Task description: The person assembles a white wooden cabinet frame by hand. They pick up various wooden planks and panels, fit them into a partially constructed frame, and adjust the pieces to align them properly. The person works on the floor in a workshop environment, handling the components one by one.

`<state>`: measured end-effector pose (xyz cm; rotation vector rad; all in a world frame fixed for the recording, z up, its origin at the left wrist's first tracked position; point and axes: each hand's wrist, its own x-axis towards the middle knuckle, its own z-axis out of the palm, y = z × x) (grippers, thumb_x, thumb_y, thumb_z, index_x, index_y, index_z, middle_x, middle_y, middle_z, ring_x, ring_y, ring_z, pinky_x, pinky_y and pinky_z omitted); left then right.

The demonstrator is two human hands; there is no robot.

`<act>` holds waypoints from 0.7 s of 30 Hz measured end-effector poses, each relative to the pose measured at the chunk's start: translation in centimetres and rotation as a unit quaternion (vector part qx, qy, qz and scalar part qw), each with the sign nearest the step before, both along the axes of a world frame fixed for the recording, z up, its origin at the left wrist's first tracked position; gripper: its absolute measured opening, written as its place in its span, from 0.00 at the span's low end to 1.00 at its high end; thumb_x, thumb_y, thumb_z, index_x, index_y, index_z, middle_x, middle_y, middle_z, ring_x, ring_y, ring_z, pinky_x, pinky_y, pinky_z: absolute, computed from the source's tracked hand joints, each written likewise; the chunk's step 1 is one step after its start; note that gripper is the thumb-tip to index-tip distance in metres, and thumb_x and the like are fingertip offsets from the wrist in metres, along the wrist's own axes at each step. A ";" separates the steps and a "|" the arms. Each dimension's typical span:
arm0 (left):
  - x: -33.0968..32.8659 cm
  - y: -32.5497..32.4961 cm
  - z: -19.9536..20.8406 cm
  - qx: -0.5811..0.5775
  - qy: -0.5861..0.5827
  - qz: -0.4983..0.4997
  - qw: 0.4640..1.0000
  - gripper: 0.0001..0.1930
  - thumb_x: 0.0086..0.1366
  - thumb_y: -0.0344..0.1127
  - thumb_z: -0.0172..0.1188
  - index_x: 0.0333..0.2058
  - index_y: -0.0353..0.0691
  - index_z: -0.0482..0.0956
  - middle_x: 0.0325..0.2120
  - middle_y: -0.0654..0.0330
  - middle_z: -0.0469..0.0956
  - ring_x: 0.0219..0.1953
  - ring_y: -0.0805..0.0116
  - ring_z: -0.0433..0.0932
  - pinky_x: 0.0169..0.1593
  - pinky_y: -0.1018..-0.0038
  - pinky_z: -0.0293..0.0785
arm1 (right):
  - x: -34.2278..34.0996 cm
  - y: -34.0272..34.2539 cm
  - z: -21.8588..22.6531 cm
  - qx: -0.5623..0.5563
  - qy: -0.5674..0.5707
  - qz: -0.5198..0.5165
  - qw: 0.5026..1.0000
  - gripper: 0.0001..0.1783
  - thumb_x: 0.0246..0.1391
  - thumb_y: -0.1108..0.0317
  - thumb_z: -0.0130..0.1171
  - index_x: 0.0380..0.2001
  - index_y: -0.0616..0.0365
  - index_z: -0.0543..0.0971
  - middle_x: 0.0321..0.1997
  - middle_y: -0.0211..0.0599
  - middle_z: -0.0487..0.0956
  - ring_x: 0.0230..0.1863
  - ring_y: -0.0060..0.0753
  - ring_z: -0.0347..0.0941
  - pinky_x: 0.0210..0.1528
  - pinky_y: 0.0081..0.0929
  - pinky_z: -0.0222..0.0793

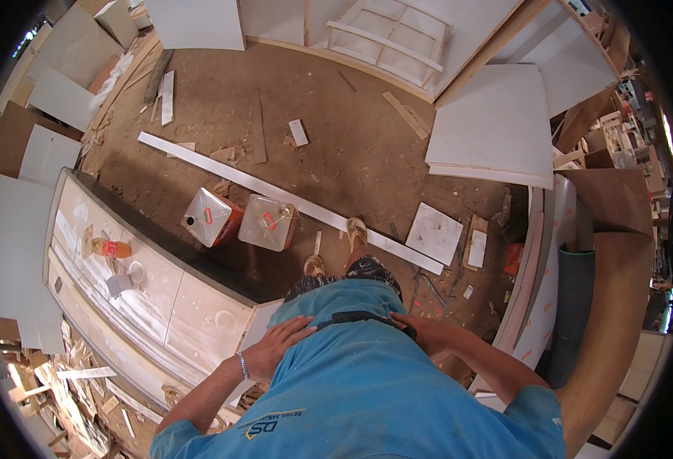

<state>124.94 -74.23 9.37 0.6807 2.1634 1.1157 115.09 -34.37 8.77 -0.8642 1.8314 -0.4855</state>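
My left hand (281,341) rests at my waist, its fingers stretched out flat on my blue shirt (367,390). A silver bracelet (243,366) circles that wrist. On the other side, my right hand (426,333) lies against my waist at the end of a black band (361,316). Its fingers are mostly hidden, so I cannot see whether they grip the band. In front of my feet, a long white strip of board (256,183) lies on the dirt floor, with my sandalled right foot (357,232) at its edge.
Two square metal cans, one orange-sided (210,216) and one pale-topped (266,222), stand ahead to the left. On the long panelled unit (198,321) sit a container of orange liquid (114,249) and a white cup (136,271). White panels (489,122) lean at the right. Wood scraps (407,115) litter the floor.
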 end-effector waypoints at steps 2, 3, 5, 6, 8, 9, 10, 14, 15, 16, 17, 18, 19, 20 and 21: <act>-0.2 0.1 0.2 0.002 0.003 0.001 1.000 0.50 0.58 0.50 0.68 0.71 0.48 0.46 0.72 0.49 0.44 0.74 0.46 0.44 0.72 0.50 0.46 | -0.2 0.0 0.1 -0.003 0.006 -0.004 1.000 0.56 0.48 0.52 0.70 0.74 0.46 0.49 0.72 0.52 0.59 0.70 0.55 0.60 0.70 0.38 0.58; -0.3 0.1 0.2 0.003 0.004 0.001 1.000 0.49 0.58 0.50 0.67 0.71 0.48 0.46 0.72 0.49 0.45 0.73 0.46 0.44 0.72 0.50 0.46 | -0.3 0.1 0.1 0.008 -0.012 -0.018 1.000 0.56 0.48 0.52 0.70 0.74 0.47 0.49 0.72 0.52 0.59 0.70 0.54 0.59 0.70 0.38 0.58; -0.4 0.1 0.4 0.004 0.007 0.004 1.000 0.49 0.58 0.50 0.67 0.71 0.48 0.46 0.72 0.49 0.45 0.73 0.46 0.45 0.71 0.50 0.46 | -0.6 0.1 -0.1 0.026 -0.046 -0.046 0.998 0.55 0.49 0.52 0.70 0.74 0.47 0.49 0.73 0.52 0.58 0.70 0.54 0.59 0.70 0.38 0.58; -0.4 0.1 0.3 0.006 0.009 0.005 1.000 0.49 0.58 0.50 0.67 0.71 0.48 0.46 0.72 0.49 0.45 0.73 0.46 0.45 0.72 0.50 0.46 | -0.7 0.1 -0.2 0.035 -0.063 -0.058 0.996 0.55 0.50 0.52 0.69 0.74 0.46 0.49 0.73 0.52 0.58 0.70 0.54 0.59 0.70 0.38 0.58; -0.3 0.0 0.0 0.011 0.013 0.006 1.000 0.49 0.59 0.50 0.67 0.71 0.48 0.45 0.71 0.48 0.46 0.73 0.46 0.45 0.72 0.50 0.46 | -0.8 0.1 -0.5 0.052 -0.099 -0.083 0.990 0.54 0.51 0.52 0.68 0.74 0.46 0.48 0.73 0.52 0.58 0.70 0.54 0.60 0.69 0.37 0.58; -0.4 0.0 0.1 0.012 0.014 0.007 1.000 0.49 0.59 0.50 0.67 0.71 0.48 0.45 0.71 0.48 0.45 0.73 0.46 0.45 0.72 0.50 0.46 | -0.9 0.0 -0.7 0.055 -0.088 -0.066 0.992 0.60 0.43 0.51 0.72 0.74 0.45 0.47 0.74 0.50 0.54 0.70 0.54 0.59 0.70 0.38 0.58; -0.3 0.0 0.2 0.013 0.011 0.007 1.000 0.49 0.59 0.50 0.67 0.71 0.48 0.45 0.71 0.48 0.45 0.73 0.46 0.45 0.72 0.50 0.46 | -0.8 0.0 -1.1 0.059 -0.081 -0.048 0.994 0.67 0.36 0.51 0.76 0.74 0.45 0.46 0.76 0.49 0.50 0.70 0.54 0.59 0.70 0.39 0.59; -0.2 0.0 0.2 0.010 0.005 0.009 1.000 0.49 0.59 0.51 0.67 0.71 0.48 0.45 0.71 0.48 0.45 0.73 0.47 0.45 0.72 0.50 0.45 | -0.7 -0.1 -0.8 0.029 -0.027 0.001 0.999 0.55 0.48 0.53 0.69 0.74 0.44 0.49 0.77 0.45 0.48 0.71 0.52 0.57 0.71 0.37 0.57; -0.1 0.0 0.2 0.010 0.006 0.010 1.000 0.49 0.59 0.51 0.67 0.71 0.49 0.45 0.71 0.48 0.45 0.73 0.47 0.45 0.72 0.50 0.45 | -0.9 -0.3 -0.4 0.039 -0.036 0.008 0.999 0.55 0.48 0.53 0.70 0.74 0.44 0.50 0.78 0.44 0.46 0.71 0.52 0.57 0.71 0.38 0.57; -0.2 0.0 0.1 0.009 0.008 0.009 1.000 0.50 0.59 0.51 0.67 0.71 0.49 0.45 0.71 0.48 0.45 0.73 0.47 0.45 0.72 0.50 0.45 | -1.3 -0.7 0.3 0.049 -0.045 0.014 0.998 0.55 0.48 0.54 0.70 0.74 0.44 0.50 0.78 0.43 0.44 0.72 0.52 0.56 0.72 0.38 0.57; -0.2 0.0 0.1 0.009 0.009 0.009 1.000 0.50 0.58 0.51 0.68 0.71 0.49 0.45 0.71 0.48 0.45 0.73 0.47 0.45 0.72 0.50 0.45 | -1.6 -0.9 0.7 0.059 -0.053 0.020 0.997 0.55 0.47 0.54 0.70 0.74 0.45 0.50 0.79 0.42 0.42 0.72 0.52 0.56 0.72 0.38 0.57; -0.3 0.0 0.1 0.009 0.009 0.008 1.000 0.50 0.58 0.51 0.68 0.71 0.49 0.45 0.71 0.48 0.45 0.73 0.47 0.45 0.72 0.50 0.45 | -1.6 -0.9 0.7 0.055 -0.050 0.016 0.997 0.54 0.48 0.54 0.70 0.74 0.45 0.51 0.79 0.41 0.42 0.72 0.52 0.56 0.72 0.38 0.57; -0.4 0.0 0.2 0.010 0.009 0.008 1.000 0.50 0.58 0.51 0.68 0.71 0.49 0.45 0.71 0.48 0.45 0.73 0.47 0.45 0.72 0.50 0.46 | -1.6 -0.8 0.7 0.052 -0.046 0.011 0.998 0.54 0.48 0.54 0.69 0.73 0.45 0.51 0.79 0.41 0.42 0.72 0.52 0.56 0.72 0.38 0.57; -0.5 0.0 0.2 0.010 0.009 0.007 1.000 0.50 0.58 0.51 0.68 0.71 0.49 0.45 0.71 0.48 0.45 0.73 0.47 0.45 0.72 0.50 0.46 | -1.5 -0.8 0.7 0.048 -0.043 0.007 0.998 0.53 0.48 0.54 0.69 0.73 0.45 0.52 0.79 0.41 0.41 0.72 0.52 0.56 0.71 0.38 0.57; -0.6 0.0 0.3 0.009 0.010 0.006 1.000 0.50 0.59 0.51 0.68 0.71 0.49 0.45 0.71 0.48 0.45 0.73 0.47 0.45 0.72 0.50 0.46 | -1.5 -0.5 0.5 0.042 -0.031 0.019 0.998 0.53 0.48 0.54 0.69 0.73 0.44 0.52 0.79 0.41 0.42 0.71 0.52 0.57 0.71 0.38 0.58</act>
